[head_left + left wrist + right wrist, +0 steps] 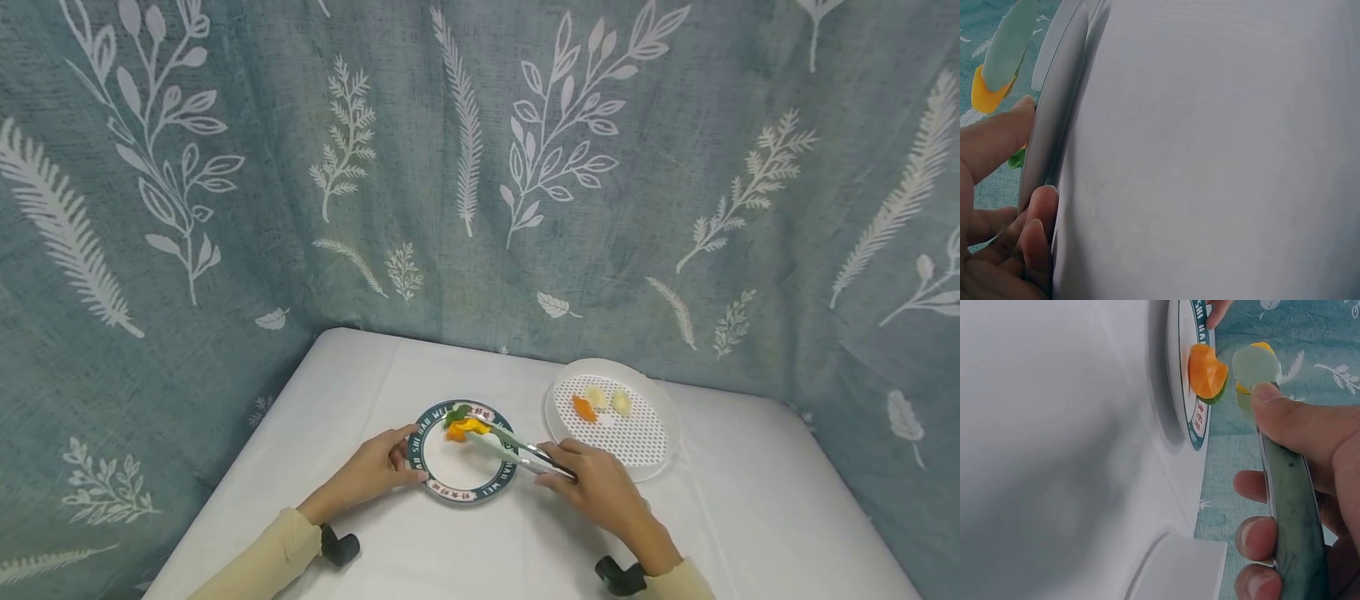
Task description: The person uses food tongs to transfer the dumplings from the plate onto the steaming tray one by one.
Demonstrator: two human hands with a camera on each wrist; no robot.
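The left hand grips the left rim of a round plate with a dark green patterned border; in the left wrist view its thumb lies on the rim and its fingers curl under. In the right hand is a pair of tongs with pale green tips. The tips hold a yellow piece above the plate, seen in the right wrist view. On the plate lie an orange piece and a green piece, near its far edge.
To the right stands a round white perforated tray with an orange piece and two pale yellow pieces on it. A white cloth covers the table, and a patterned teal curtain hangs behind.
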